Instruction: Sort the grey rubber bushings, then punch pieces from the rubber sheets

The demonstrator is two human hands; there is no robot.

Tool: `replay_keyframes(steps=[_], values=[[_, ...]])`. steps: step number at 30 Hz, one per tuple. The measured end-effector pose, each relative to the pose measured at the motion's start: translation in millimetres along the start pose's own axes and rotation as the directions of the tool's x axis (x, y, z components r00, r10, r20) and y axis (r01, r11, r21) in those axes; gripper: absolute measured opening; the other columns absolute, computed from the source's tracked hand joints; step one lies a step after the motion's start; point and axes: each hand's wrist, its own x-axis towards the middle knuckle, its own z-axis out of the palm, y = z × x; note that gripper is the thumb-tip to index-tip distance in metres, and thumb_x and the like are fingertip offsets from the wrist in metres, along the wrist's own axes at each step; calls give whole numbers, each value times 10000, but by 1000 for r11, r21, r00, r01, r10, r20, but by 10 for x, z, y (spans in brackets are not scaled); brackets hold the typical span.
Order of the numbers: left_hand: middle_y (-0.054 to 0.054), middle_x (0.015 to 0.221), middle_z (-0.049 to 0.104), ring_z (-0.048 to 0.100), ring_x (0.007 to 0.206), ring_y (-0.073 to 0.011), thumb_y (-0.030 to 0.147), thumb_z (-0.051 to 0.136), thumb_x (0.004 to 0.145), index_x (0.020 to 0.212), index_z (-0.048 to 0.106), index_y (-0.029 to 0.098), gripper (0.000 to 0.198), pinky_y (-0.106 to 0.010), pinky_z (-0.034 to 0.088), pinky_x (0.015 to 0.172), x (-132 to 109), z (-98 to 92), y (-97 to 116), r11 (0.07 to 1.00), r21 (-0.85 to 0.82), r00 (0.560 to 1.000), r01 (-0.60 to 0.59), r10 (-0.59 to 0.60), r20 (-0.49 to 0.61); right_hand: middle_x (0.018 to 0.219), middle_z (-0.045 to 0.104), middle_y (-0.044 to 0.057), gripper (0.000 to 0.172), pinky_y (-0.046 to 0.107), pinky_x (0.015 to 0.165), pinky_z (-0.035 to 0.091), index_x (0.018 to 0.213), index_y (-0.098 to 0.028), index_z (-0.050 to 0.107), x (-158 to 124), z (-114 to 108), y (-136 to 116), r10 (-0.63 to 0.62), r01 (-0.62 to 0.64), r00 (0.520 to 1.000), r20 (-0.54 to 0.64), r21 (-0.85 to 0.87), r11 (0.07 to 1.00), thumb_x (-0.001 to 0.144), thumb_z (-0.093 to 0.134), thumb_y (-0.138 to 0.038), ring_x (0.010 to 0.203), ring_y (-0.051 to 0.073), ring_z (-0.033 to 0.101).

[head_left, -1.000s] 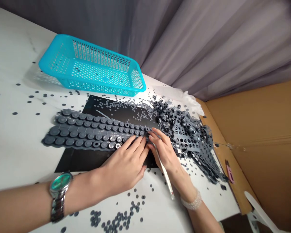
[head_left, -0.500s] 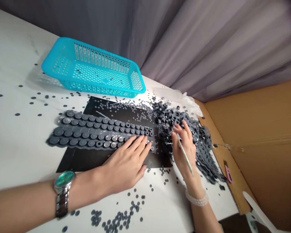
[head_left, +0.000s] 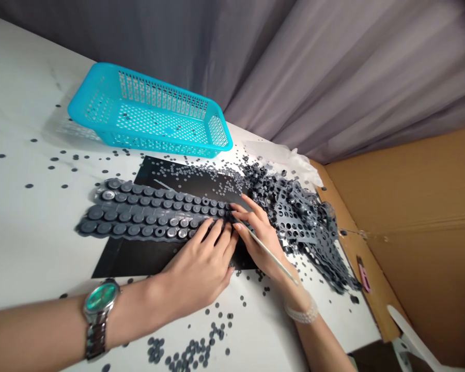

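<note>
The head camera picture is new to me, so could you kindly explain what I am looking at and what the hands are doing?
There is no machine here: these are a person's own two bare hands, seen from a camera worn on the head, looking forward and down. The left hand, with a wristwatch, rests on dark grey rubber strips studded with round buttons. They lie on a black sheet on a white table. The right hand, with a beaded bracelet, holds a slim pale tool. Further right lies a heap of punched grey rubber, loose grey discs are scattered about, and a turquoise plastic basket sits behind.
</note>
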Motion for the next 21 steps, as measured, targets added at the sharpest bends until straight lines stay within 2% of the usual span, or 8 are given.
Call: replay_keyframes(steps=[6, 13, 17, 21], values=[[-214, 1275, 569, 463, 1231, -366, 374, 356, 925, 1298, 505, 3, 547, -495, 247, 1068, -2, 11, 6, 1000, -13, 1000, -1, 1, 14, 1369, 508, 133, 203, 479, 1044, 423, 1086, -210, 575, 20, 7, 19, -7, 7, 1000, 17, -10, 1000, 956, 436, -278, 1281, 251, 477], [-214, 1286, 560, 464, 1227, -375, 381, 338, 928, 1311, 487, 3, 559, -504, 269, 1060, 7, 10, 4, 1000, 1, 1000, -3, 3, 10, 1348, 525, 125, 203, 464, 1051, 418, 1100, -210, 559, 24, -16, 34, -6, 6, 1000, 6, 18, 1000, 961, 428, -280, 1327, 242, 420], [-214, 1277, 565, 465, 1226, -376, 371, 335, 929, 1304, 494, 2, 550, -507, 277, 1056, 8, 6, 3, 1000, -2, 1000, -5, 5, 24, 1346, 525, 136, 192, 482, 1044, 416, 1084, -208, 566, 41, 21, 59, -38, 39, 999, 6, -51, 998, 952, 441, -273, 1306, 253, 446], [-214, 1277, 565, 461, 1229, -377, 369, 337, 929, 1306, 492, 5, 546, -512, 277, 1057, 4, 0, 3, 1000, -11, 1000, -5, 6, 31, 1261, 589, 131, 184, 488, 1046, 410, 1080, -204, 560, 69, 64, 92, -104, 104, 995, 2, -122, 987, 950, 436, -243, 1335, 244, 401]])
